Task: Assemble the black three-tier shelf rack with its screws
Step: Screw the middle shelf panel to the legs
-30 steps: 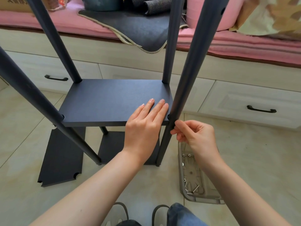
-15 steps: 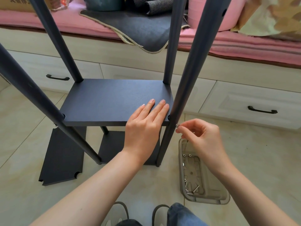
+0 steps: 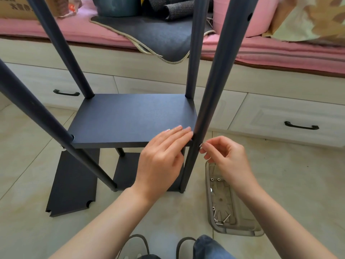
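Room: a pale tiled floor (image 3: 291,180) runs up to cream drawer fronts (image 3: 291,116) under a bench with a pink cushion (image 3: 78,28) and a dark mat (image 3: 158,34).
Rack: the black shelf rack (image 3: 130,116) stands on the floor, its middle shelf sitting between four poles, a lower board beneath it.
Left hand: the left hand (image 3: 160,159) lies flat with straight fingers on the shelf's near right corner, pressing it against the near right pole (image 3: 214,90).
Right hand: the right hand (image 3: 225,157) pinches a small screw (image 3: 200,146) at the pole's hole.
Spare board: a loose shelf board (image 3: 72,184) lies on the floor to the left.
Tray: a grey tray (image 3: 242,231) with more screws sits just beside the rack.
Risk: if the shelf slips, the holes likely misalign and the screw may cross-thread or drop.
Risk two: a dropped screw could roll away over the tiles.
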The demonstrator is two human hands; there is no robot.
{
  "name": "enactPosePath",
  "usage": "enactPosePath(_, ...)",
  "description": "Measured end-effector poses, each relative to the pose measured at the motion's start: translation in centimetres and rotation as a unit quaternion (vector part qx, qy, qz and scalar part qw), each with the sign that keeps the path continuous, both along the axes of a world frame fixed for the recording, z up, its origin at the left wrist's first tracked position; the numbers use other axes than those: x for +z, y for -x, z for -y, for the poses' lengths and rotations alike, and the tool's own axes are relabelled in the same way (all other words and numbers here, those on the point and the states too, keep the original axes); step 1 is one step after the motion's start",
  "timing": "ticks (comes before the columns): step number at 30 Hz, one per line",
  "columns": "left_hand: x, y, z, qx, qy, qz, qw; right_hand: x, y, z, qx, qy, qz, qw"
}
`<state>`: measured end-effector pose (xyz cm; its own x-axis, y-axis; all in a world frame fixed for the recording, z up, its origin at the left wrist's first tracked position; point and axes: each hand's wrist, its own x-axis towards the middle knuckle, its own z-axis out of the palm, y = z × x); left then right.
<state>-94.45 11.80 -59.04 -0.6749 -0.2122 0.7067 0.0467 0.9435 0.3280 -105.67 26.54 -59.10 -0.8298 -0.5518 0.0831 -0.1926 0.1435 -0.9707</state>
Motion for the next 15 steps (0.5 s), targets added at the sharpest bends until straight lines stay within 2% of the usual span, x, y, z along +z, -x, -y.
enactPosePath(4,-0.7,-3.0,-0.4,-0.002,-0.165,-0.084,0.983,-0.2,0.7,0.2,0.004,0.003,0.027,1.0)
enactPosePath(7,-0.7,-3.7,-1.2,0.036,-0.304,-0.032,0.952,-0.2,0.8,0.3,0.014,0.011,0.035,0.999)
enactPosePath(8,-0.6,-3.5,-1.4,0.048,-0.38,0.006,0.924,-0.2,0.8,0.3,0.018,0.016,0.035,0.999)
enactPosePath(10,-0.2,-2.6,-1.3,0.052,-0.546,0.067,0.834,0.0,0.8,0.4,0.029,0.028,0.036,0.999)
enactPosePath(13,0.0,-1.7,-1.2,-0.005,-0.725,0.053,0.687,0.4,0.5,0.7,0.045,0.052,0.055,0.996)
enactPosePath(15,0.2,-1.3,-1.6,-0.045,-0.778,0.022,0.627,0.6,0.3,0.8,0.052,0.065,0.066,0.994)
